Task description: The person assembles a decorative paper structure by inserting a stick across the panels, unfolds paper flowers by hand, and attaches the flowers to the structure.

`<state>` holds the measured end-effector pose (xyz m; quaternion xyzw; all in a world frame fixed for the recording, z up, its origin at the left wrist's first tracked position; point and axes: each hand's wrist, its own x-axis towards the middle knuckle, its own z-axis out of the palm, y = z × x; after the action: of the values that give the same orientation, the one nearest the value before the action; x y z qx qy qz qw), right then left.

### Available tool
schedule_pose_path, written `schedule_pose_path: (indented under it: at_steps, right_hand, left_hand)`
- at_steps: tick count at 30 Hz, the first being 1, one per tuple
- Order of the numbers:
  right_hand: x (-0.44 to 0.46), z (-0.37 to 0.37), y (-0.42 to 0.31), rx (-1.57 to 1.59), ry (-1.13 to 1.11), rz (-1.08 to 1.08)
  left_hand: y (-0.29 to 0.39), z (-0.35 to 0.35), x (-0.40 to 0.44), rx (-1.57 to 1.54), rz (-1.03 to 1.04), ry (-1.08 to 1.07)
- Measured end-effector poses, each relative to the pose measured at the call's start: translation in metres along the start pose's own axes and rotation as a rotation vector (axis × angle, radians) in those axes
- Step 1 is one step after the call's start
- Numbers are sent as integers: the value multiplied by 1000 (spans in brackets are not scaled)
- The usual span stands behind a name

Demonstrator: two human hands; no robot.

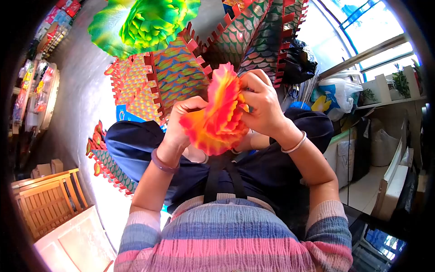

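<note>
A red, orange and yellow ruffled artificial flower [216,115] is held up in front of my lap between both hands. My left hand [185,119] grips its left edge, with the thumb on the near face and the other fingers partly hidden behind the petals. On the other side, my right hand [262,100] has its fingers bent and pinched at the inner petals. Beyond my hands, a larger green and yellow ruffled flower [147,25] is at the top left.
Patterned panels [179,75] with red toothed edges spread over the floor before my crossed legs. At right are a black plastic bag [299,61], a white plastic bag [340,95] and a windowsill with plants [398,81]. A folded wooden chair [47,199] lies left.
</note>
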<state>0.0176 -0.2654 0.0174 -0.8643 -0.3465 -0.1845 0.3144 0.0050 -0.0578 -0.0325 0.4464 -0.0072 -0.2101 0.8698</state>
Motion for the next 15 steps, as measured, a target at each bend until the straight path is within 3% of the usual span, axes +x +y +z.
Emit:
schedule_pose_path:
  at_steps: [4,7,11,12,15]
  right_hand:
    - [1,12,-2,245,92,174]
    - [-4,22,1,1029,10,772]
    - [-10,33,8,1539,-33,765]
    - [-11,44,13,1479,-78,759]
    - [-15,50,18,1858,-77,873]
  left_hand:
    - [11,6,1,703,490,48]
    - [27,21,-7,1071,740,41]
    - [40,10,5,1487,1290,-211]
    - [41,4,8,1542,1380,-296]
    - [45,0,11,1643,1512,-419]
